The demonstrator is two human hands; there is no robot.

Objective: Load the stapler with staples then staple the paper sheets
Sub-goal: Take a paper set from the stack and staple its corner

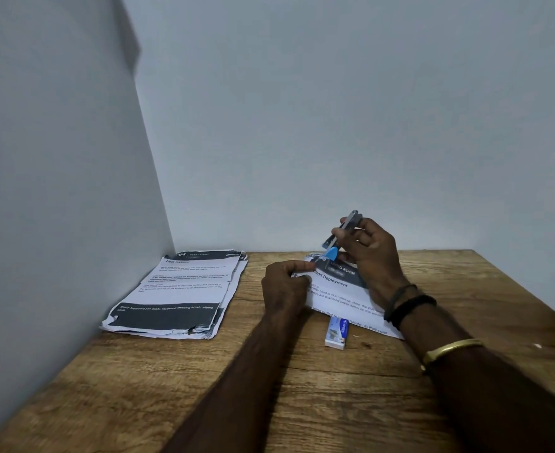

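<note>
My right hand [369, 253] is closed around the stapler [343, 232], holding it tilted above the far end of the printed sheets [345, 295], metal end up and away from me, blue plastic end pointing down toward the paper. My left hand [286, 286] sits just left of it, fingers curled in with the tips pinched together near the blue end; I cannot tell whether a strip of staples is caught in that pinch, as it is too small and partly covered by my own knuckles. The left hand rests at the left edge of the sheets, which lie flat on the wooden table [139, 387] under my right wrist. The staple box [336, 333] lies on the table just at the near edge of those sheets, between my two forearms, and looks shut or nearly so from this angle. A second stack of papers [178, 292], ragged at its edges, sits well apart to the left, against the wall [57, 158]. Judgement on progress: loading appears to be under way, not finished, since the stapler is raised off the paper and not set over a corner. Remaining: confirm staples are seated, close the stapler, square the sheets, press a staple through them.
</note>
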